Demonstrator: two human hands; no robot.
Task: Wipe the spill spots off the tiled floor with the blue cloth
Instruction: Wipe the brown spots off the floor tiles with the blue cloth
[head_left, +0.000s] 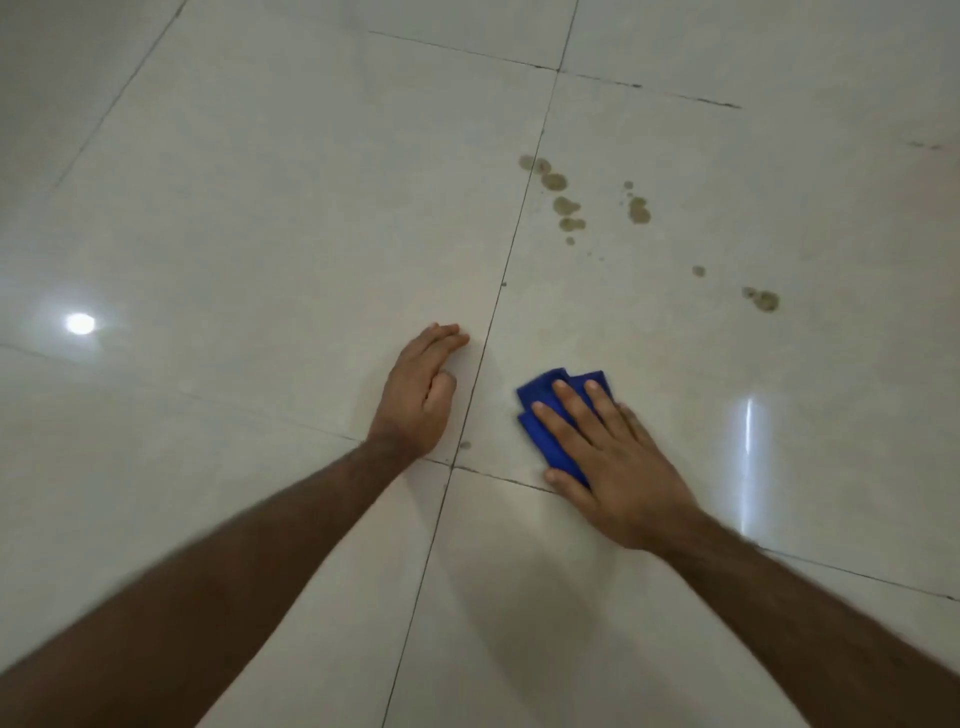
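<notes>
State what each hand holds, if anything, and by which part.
Neither hand grips anything. The right hand presses flat, fingers straight, on top of the folded blue cloth, covering its near right part. The left hand rests on the tiled floor, holding nothing.

I can read nothing here — no text, label, brand or number on any surface I can see.

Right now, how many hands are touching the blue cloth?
1. The right hand presses flat on the blue cloth. The left hand rests on the tiled floor beside it, apart from the cloth.
</notes>
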